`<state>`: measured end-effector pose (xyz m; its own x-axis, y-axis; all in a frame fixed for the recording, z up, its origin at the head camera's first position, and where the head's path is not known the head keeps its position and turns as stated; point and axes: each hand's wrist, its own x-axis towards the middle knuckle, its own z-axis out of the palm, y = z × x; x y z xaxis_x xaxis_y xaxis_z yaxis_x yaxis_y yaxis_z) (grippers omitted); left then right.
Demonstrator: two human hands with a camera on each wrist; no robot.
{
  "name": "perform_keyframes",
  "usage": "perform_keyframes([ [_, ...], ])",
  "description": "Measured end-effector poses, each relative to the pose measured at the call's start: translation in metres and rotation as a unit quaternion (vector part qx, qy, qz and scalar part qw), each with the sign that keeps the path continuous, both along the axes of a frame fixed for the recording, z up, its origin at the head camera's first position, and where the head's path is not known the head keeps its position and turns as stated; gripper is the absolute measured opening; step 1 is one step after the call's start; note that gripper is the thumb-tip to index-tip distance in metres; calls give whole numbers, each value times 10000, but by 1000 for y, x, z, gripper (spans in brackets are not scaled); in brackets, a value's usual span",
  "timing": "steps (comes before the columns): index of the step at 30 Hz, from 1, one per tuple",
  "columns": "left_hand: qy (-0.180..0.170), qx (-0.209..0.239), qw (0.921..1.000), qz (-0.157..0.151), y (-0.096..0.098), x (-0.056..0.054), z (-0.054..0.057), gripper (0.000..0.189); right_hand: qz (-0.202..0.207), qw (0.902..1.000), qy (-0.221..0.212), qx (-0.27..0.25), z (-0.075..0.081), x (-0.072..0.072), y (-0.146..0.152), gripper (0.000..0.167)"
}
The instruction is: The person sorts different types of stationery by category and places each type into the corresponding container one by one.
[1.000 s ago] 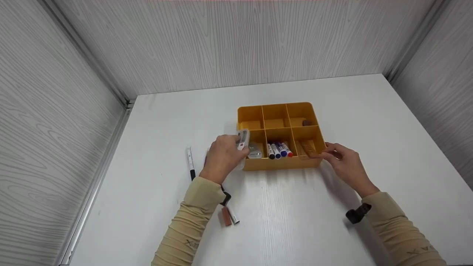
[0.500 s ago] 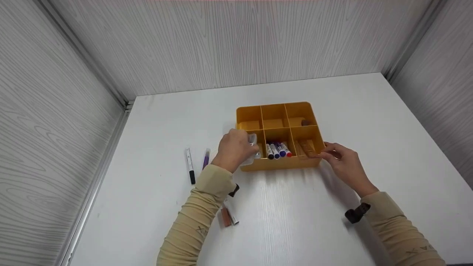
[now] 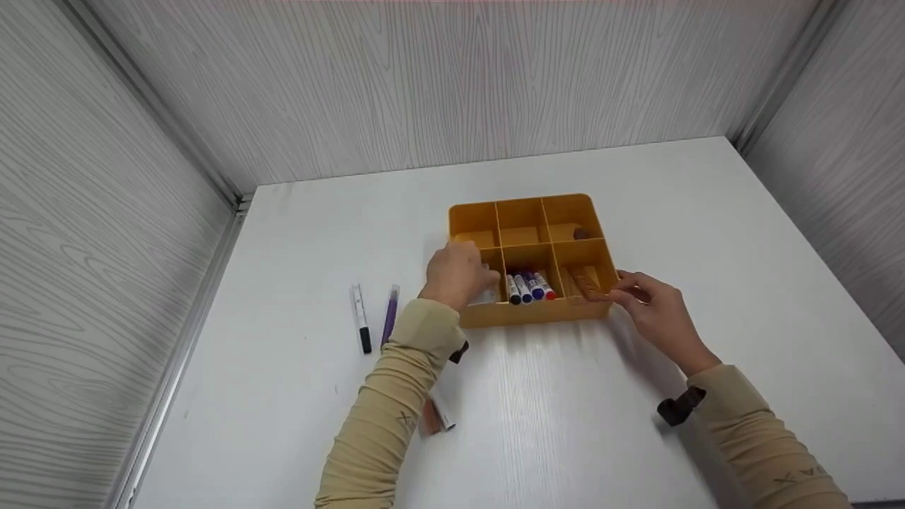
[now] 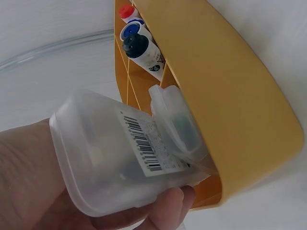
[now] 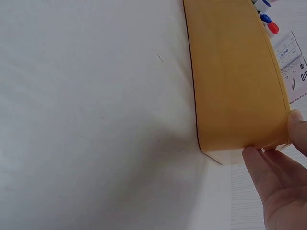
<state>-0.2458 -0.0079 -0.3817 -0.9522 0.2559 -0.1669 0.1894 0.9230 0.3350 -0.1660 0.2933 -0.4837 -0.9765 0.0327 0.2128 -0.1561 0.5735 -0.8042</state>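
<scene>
My left hand (image 3: 456, 272) grips a clear plastic case (image 4: 105, 153) with a barcode label. The case is tilted into the front left compartment of a yellow divided box (image 3: 534, 314). Another clear plastic item (image 4: 178, 122) sits in that compartment, against the box's front wall. At the front right corner, my right hand (image 3: 650, 307) pinches the box wall, thumb at the rim and fingers outside. Several capped markers (image 3: 530, 286) lean in the front middle compartment. A clear ruler (image 5: 291, 62) stands in the front right one. From the head view, my left hand hides most of the case.
Left of the box lie a white marker (image 3: 360, 318) with a black cap and a purple pen (image 3: 391, 311). A reddish-brown block (image 3: 430, 420) and a white pen (image 3: 443, 412) lie nearer, partly behind my left sleeve. A small dark object (image 3: 581, 233) rests in the rear right compartment.
My left hand has carried the clear case rightward and down into the front left compartment. The purple pen has come into view beside the arm. My right hand keeps its hold on the corner.
</scene>
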Motion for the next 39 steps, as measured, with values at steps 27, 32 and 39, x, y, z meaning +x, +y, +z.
perform_keyframes([
  [27,516,-127,9984,212,-6,-6,-11,40,-22,10000,86,38,-2,-3,-3,20],
  [32,472,4,9987,174,-11,-4,-6,41,-19,9999,137,17,-3,-3,-1,24],
  [39,279,359,9988,163,-22,2,1,38,-69,10000,-8,17,-5,-2,1,25],
])
